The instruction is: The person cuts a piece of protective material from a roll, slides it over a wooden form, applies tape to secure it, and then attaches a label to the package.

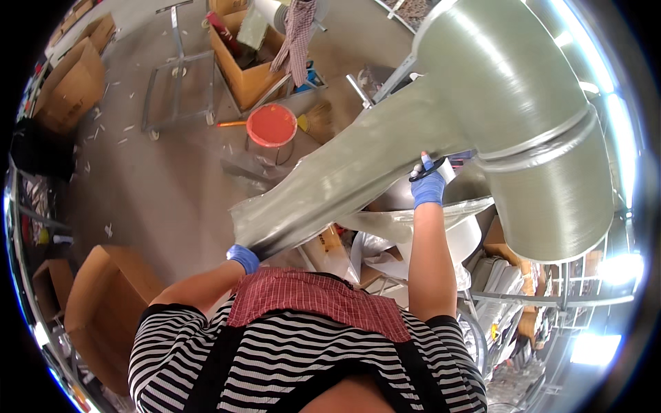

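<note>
A wide strip of grey-green plastic film point(358, 158) runs down from a large film roll point(502, 62) at the upper right toward my left side. My left hand point(243, 258), in a blue glove, is closed on the strip's near left corner. In its blue glove, my right hand point(428, 189) is closed around the black handle of what looks like a pair of scissors point(427, 171), at the strip's near edge close to the roll. The blades are mostly hidden. A second stretch of film point(392, 224) hangs below my right hand.
Another thick film roll section point(551, 186) stands at the right. A red-topped bucket point(272, 125) and a broom point(318, 122) are on the floor ahead. Beyond lie a filled cardboard box point(248, 79) and a metal trolley frame point(177, 89). An open carton point(103, 310) stands at my left.
</note>
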### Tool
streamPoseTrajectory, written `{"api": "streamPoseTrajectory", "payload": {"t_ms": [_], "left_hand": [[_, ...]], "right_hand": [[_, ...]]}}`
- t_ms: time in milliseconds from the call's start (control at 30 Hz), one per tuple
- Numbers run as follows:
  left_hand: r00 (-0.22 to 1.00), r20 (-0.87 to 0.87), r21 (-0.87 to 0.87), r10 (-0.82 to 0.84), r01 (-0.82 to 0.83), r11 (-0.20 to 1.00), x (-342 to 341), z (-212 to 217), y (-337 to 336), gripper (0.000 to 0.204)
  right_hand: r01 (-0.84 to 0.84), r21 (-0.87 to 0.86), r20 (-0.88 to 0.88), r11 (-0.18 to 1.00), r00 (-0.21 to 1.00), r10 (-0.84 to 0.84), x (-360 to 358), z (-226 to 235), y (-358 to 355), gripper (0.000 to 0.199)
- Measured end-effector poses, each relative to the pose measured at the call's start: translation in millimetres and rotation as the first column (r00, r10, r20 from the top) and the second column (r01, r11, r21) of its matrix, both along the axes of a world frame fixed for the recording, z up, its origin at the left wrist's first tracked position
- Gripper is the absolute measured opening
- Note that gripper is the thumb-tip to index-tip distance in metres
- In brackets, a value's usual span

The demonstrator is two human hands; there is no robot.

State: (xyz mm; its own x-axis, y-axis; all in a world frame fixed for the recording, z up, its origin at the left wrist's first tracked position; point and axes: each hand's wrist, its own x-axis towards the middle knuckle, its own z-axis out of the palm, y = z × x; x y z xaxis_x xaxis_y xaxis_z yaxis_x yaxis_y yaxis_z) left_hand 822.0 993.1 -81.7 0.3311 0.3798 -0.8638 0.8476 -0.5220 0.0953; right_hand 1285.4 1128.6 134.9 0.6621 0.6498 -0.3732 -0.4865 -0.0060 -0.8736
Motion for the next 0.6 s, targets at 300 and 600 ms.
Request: {"api": "streamPoseTrajectory", "payload": {"t_ms": [300, 600], "left_hand": [[0.580, 0.711, 0.029, 0.398, -0.589, 0.807, 9.6, 136.3, 157.7, 0.074], [0.374, 0.878, -0.148, 0.299, -0.383, 0.912, 262.0, 232.0, 290.0, 0.140]], "right_hand": [[-0.459, -0.167, -0.207, 0.873, 0.882, 0.424, -115.2, -52.5, -68.6, 0.015], [-0.798, -0.234, -0.443, 0.555, 0.596, 0.670, -190.7, -90.7, -114.5, 0.014]]}}
